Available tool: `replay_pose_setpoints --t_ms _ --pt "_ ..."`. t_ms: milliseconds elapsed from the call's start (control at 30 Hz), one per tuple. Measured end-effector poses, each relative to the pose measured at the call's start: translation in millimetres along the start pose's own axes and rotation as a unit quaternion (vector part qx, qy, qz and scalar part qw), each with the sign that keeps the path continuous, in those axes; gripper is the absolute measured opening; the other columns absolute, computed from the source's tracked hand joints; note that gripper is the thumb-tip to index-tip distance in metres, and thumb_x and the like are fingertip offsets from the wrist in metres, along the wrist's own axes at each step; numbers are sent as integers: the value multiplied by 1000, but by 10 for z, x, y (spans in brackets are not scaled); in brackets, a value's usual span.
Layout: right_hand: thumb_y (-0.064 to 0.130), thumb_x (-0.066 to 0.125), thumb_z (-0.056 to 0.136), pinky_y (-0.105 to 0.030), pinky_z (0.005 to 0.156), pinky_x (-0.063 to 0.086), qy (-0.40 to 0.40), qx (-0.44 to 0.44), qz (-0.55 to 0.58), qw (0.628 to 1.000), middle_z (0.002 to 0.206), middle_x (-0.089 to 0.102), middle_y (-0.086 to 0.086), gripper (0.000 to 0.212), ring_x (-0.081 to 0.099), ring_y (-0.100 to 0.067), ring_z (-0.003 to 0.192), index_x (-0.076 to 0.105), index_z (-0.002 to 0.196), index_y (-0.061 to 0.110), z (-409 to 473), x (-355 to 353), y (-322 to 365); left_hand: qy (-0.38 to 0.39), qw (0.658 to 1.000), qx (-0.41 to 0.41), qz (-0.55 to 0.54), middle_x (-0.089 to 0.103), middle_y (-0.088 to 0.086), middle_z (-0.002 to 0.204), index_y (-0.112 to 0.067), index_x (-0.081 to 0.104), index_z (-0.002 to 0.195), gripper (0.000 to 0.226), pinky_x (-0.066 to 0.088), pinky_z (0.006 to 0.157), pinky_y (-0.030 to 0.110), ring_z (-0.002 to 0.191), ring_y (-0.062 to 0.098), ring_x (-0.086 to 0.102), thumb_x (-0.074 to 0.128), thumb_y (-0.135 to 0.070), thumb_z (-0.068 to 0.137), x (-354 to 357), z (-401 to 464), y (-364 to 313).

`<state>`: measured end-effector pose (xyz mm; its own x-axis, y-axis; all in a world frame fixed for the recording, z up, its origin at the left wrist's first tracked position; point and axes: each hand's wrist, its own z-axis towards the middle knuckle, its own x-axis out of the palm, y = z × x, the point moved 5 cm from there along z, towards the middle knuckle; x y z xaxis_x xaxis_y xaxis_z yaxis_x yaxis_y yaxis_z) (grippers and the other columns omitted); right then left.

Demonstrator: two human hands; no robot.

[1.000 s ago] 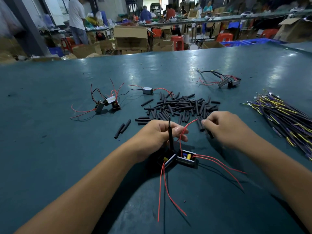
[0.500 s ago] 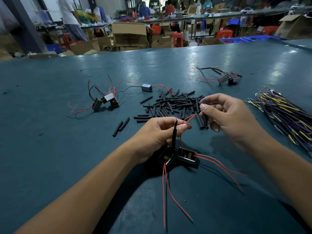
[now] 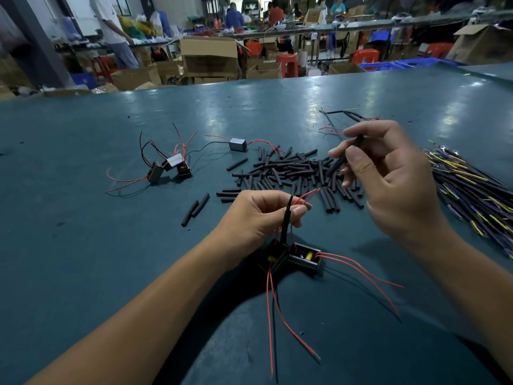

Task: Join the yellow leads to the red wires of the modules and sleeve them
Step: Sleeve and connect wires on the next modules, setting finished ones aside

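Observation:
My left hand (image 3: 258,218) pinches red wires (image 3: 306,196) and a sleeved black lead (image 3: 286,218) that rise from two small black modules (image 3: 304,255) lying on the green table (image 3: 83,259). More red wires (image 3: 361,270) trail from the modules toward me. My right hand (image 3: 388,176), raised above the table, pinches one black sleeve tube (image 3: 337,162) between thumb and fingers. Below it lies a pile of black sleeve tubes (image 3: 291,170). A bundle of yellow and dark leads (image 3: 466,184) lies at the right.
Three modules with red and black wires (image 3: 169,168) sit at the left, a grey module (image 3: 238,144) behind the pile, and a sleeved assembly (image 3: 347,113) farther back. Two loose tubes (image 3: 195,208) lie left of my hand. Boxes, stools and people stand beyond the table.
My right hand rose from the tube pile with one black tube pinched in it. My left hand stayed put, holding the wires.

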<state>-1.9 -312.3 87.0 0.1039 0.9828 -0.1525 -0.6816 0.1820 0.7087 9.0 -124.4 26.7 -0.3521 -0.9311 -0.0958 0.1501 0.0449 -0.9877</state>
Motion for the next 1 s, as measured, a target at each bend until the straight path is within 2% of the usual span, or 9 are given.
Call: replay_pose_setpoints --t_ms 100,167,267,333,400,500,667,800,1000 --pt "0 45 96 -22 70 43 46 -54 -150 986 82 58 5 29 53 -8 72 67 108 14 -3 27 64 6 1000 8 5 69 1 72 -8 77 97 11 42 62 12 66 5 56 71 -14 90 9 -4 -12" --pt "1 46 89 -21 75 41 106 -76 -238 963 80 53 9 32 50 -3 76 72 103 14 -1 50 72 6 1000 4 -4 68 1 71 -7 77 97 17 43 63 17 65 5 56 72 -19 86 26 -8 -18" --pt "10 56 91 -16 75 39 207 -118 -291 926 86 51 6 22 49 -3 76 71 107 12 -27 88 96 10 1000 -3 -5 67 0 69 -8 77 96 28 39 60 21 63 9 49 73 -29 79 29 -11 -17" --pt "14 67 92 -15 71 38 234 -152 -315 907 88 52 3 14 49 -10 73 71 106 11 -37 80 103 14 1000 -4 -1 67 -1 69 -10 78 96 29 37 59 21 63 11 46 73 -32 78 18 -14 -12" --pt "12 72 90 -18 69 38 227 -172 -331 899 87 55 -2 12 49 -15 70 72 101 10 -28 61 99 17 1000 -3 2 67 -2 69 -12 79 95 27 37 57 17 64 10 47 73 -33 79 7 -17 -12" --pt "17 71 91 -17 71 38 218 -193 -331 898 87 55 1 14 47 -11 73 73 102 10 -32 68 125 21 1000 0 6 68 -2 69 -14 79 94 24 38 57 13 64 9 48 72 -32 80 9 -24 -22" --pt "19 64 92 -27 69 45 210 -236 -348 883 82 61 -8 17 59 -26 73 74 96 6 -50 88 185 24 1000 -2 2 67 -3 68 -10 78 95 26 37 56 12 62 6 49 71 -30 80 21 -27 -26" --pt "19 64 93 -29 69 46 207 -236 -351 882 80 62 -8 16 59 -26 71 74 91 6 -41 80 183 24 1000 -5 5 66 -3 67 -11 78 94 17 36 55 12 60 4 47 70 -24 86 23 -25 -30" --pt "21 63 93 -28 68 44 215 -227 -350 883 79 61 -5 19 57 -26 70 71 86 6 -46 75 152 28 999 -2 17 68 -3 70 -18 80 88 18 38 57 13 65 9 48 71 -33 82 19 -42 -38"
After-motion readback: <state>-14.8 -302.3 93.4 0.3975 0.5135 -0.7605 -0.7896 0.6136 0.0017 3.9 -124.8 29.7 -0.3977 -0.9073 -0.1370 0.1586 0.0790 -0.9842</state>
